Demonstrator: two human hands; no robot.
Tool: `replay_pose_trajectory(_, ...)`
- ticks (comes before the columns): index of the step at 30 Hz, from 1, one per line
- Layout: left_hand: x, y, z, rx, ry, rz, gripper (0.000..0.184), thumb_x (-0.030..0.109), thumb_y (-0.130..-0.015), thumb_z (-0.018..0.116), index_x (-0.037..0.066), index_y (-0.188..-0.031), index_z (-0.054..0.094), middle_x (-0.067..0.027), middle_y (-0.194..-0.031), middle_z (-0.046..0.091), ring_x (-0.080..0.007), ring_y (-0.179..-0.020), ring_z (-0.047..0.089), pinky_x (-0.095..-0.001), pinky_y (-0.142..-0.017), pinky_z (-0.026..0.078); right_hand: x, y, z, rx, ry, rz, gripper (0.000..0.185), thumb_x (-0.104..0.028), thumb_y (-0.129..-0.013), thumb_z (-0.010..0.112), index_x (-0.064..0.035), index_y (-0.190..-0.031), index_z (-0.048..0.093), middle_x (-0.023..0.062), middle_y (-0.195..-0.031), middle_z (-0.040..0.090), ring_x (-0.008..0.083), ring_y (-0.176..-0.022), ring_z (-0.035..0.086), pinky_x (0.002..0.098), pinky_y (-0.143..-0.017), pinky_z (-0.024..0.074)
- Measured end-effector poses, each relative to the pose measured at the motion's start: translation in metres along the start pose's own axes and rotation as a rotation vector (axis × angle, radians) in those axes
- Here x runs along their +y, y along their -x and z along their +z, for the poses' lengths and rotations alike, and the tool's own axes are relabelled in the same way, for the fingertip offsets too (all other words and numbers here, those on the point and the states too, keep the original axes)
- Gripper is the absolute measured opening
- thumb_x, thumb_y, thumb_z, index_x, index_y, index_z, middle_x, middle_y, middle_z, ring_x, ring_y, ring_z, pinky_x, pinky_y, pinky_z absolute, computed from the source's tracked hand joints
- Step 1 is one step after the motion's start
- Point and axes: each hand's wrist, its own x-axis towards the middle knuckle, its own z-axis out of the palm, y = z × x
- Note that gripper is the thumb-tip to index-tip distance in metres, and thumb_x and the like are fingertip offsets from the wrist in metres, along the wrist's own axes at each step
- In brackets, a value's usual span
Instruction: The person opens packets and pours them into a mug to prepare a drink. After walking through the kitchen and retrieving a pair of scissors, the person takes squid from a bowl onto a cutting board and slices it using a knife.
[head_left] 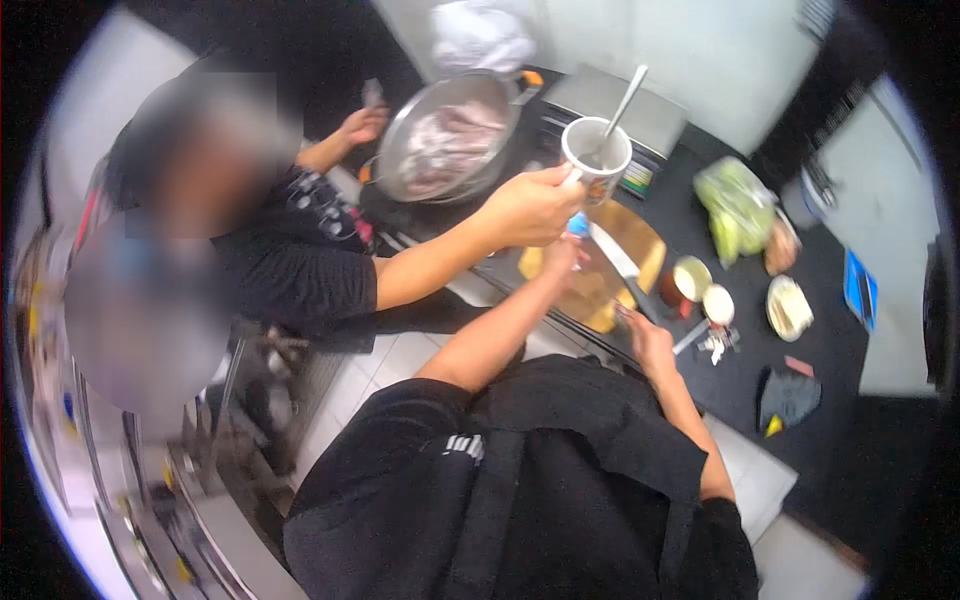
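Note:
My left hand (563, 258) is over the wooden cutting board (592, 288), its fingers closed by a small blue thing (578, 224) that is too blurred to name. A large knife (614, 250) with a dark handle lies across the board. Close beside the handle, my right hand (652, 343) has its fingers curled in; what they hold is too small to tell. Just above my left hand, a co-worker's hand (535, 208) grips a white mug (597, 160) by its handle, with a metal spoon (626, 100) standing in it.
A large wok (405, 145) holding whitish-pink pieces stands at the back left, by the co-worker's other hand (364, 125). Along the dark counter (700, 365) are a red mug (686, 283), a small white cup (717, 304), bagged greens (735, 205), a dish (788, 308) and a dark pouch (789, 397).

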Motion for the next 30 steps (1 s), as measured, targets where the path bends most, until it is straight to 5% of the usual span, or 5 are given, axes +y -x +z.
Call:
replay_pose_trajectory(2, 0.028, 0.025, 0.008, -0.041, -0.15, -0.071, 0.015, 0.021, -0.094, 0.05, 0.009, -0.104, 0.047, -0.0041, -0.082, 0.053, -0.0147, -0.06, 0.054, -0.0301, -0.049, 0.045, 0.002, -0.009, -0.004, 0.117, -0.16, 0.004, 0.019, -0.017, -0.09, 0.061, -0.0014, -0.1, 0.066, 0.0208, -0.079, 0.066, 0.0297, -0.074, 0.068, 0.0334, -0.064, 0.0496)
replay_pose_trajectory(6, 0.048, 0.072, 0.024, -0.463, -0.448, -0.001, 0.03, 0.028, -0.087, 0.066, 0.006, -0.104, 0.056, -0.0016, -0.08, 0.061, -0.0073, -0.063, 0.054, -0.0231, -0.054, 0.044, 0.018, -0.045, -0.004, 0.146, -0.412, 0.146, 0.024, -0.02, -0.09, 0.063, 0.0031, -0.092, 0.067, 0.0031, -0.075, 0.065, 0.007, -0.071, 0.055, 0.0245, -0.065, 0.0451)
replay_pose_trajectory(11, 0.019, 0.059, 0.032, -0.471, -0.381, 0.414, 0.025, 0.024, -0.085, 0.069, 0.004, -0.097, 0.061, -0.002, -0.079, 0.061, -0.0068, -0.071, 0.054, -0.0232, -0.058, 0.043, -0.008, -0.067, -0.023, 0.125, -0.627, 0.189, 0.021, -0.019, -0.091, 0.061, 0.0002, -0.095, 0.068, 0.0031, -0.085, 0.066, 0.0083, -0.079, 0.057, 0.0233, -0.071, 0.0457)
replay_pose_trajectory(18, 0.065, 0.068, 0.045, -0.245, -0.395, 0.273, 0.023, 0.024, -0.089, 0.062, 0.0, -0.089, 0.063, -0.0052, -0.076, 0.062, -0.0117, -0.072, 0.057, -0.031, -0.064, 0.045, 0.003, -0.065, -0.016, 0.032, -0.985, 0.168, 0.044, -0.012, -0.09, 0.061, -0.0002, -0.129, 0.043, 0.0102, -0.124, 0.055, 0.0208, -0.111, 0.056, 0.0338, -0.095, 0.0448)
replay_pose_trajectory(30, 0.095, 0.077, 0.086, -0.519, -0.5, 0.557, 0.041, 0.008, -0.087, 0.058, 0.008, -0.128, 0.052, -0.0124, -0.124, 0.058, -0.0206, -0.11, 0.057, -0.0335, -0.09, 0.046, 0.022, -0.069, -0.022, 0.096, -1.743, 0.325, 0.046, -0.028, -0.096, 0.05, -0.01, -0.135, 0.035, 0.0123, -0.133, 0.045, 0.0309, -0.125, 0.044, 0.0496, -0.1, 0.0417)
